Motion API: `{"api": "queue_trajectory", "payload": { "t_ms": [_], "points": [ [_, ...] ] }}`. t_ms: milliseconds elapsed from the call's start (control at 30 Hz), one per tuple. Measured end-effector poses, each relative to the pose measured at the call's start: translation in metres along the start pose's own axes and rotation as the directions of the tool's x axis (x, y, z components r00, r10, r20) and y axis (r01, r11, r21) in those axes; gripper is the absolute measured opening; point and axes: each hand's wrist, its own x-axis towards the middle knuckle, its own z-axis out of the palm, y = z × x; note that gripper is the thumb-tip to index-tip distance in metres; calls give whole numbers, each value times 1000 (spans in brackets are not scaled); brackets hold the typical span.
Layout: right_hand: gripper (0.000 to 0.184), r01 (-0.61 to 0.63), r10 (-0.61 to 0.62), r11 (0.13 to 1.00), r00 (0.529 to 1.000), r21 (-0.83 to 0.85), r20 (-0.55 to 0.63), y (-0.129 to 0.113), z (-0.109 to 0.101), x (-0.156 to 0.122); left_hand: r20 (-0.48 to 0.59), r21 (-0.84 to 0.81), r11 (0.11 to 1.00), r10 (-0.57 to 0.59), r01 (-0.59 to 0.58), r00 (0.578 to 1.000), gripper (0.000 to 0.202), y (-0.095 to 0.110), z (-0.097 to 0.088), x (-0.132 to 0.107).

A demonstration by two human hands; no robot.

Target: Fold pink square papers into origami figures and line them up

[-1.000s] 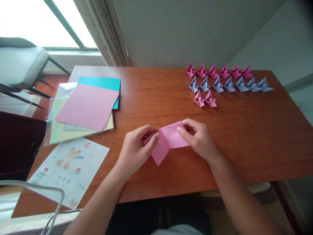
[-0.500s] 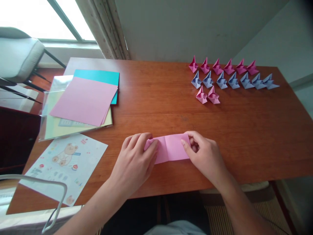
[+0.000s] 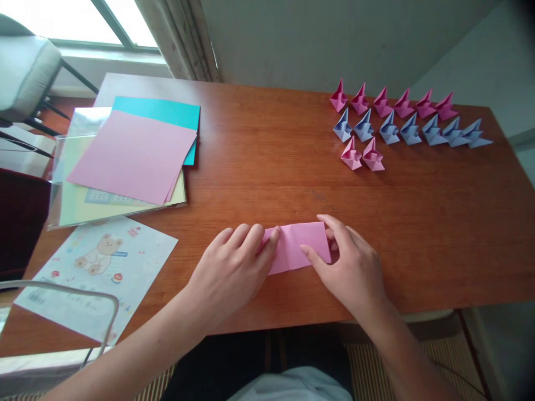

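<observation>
Folded pink paper (image 3: 298,246) lies flat on the wooden table (image 3: 271,161), near the front edge, a long strip with a crease across the middle.

Left hand (image 3: 234,267): released, fingers stretched out flat and pressing down on the strip's left end. It is not grasping.

Right hand (image 3: 355,267): thumb on top of the strip near its right end, index finger along the far right corner. I can't tell whether any fingers tuck under the edge, so whether it pinches or only presses is unclear.

Handling, my read: thin sheet, near weightless, limp unless folded. It takes a crease readily and also dents or tears readily. It likely slides on the smooth wood, so one end needs pinning while the other is worked. Best hold is at the short ends or corners, with light fingertip pressure away from the finished crease.

Around it:
- Far right: a row of small pink folded figures (image 3: 388,103), a row of blue ones (image 3: 412,131) just in front, and two more pink ones (image 3: 361,157) nearest the hands. All are well apart from the strip.
- Far left: a loose pink sheet (image 3: 129,156) over a teal sheet (image 3: 167,108), both on a clear plastic sleeve (image 3: 62,189).
- Front left: a printed sheet with a bear (image 3: 96,273), overhanging the table edge, with a metal tube (image 3: 83,289) in front of it.
- A chair (image 3: 25,72) and a curtain (image 3: 184,39) stand beyond the table.

None of these sit between the hands and the strip. The two pink figures are the closest thing to catch if the right hand sweeps forward.
</observation>
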Motion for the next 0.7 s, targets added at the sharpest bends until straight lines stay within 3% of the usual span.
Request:
{"api": "queue_trajectory", "payload": {
  "t_ms": [133, 267, 700],
  "points": [
    [70, 12, -12, 999, 1000, -42, -13, -4, 1, 3, -4, 11, 1000, 1, -1, 1000, 41, 1, 0, 1],
    [76, 0, -1, 997, 1000, -71, -14, -12, 4, 8, 15, 10, 1000, 7, -8, 1000, 41, 1, -1, 1],
    [58, 42, -42, 999, 999, 2, -33, -7, 9, 11, 28, 34, 999, 23, -23, 999, 45, -1, -1, 1]
  ]
}}
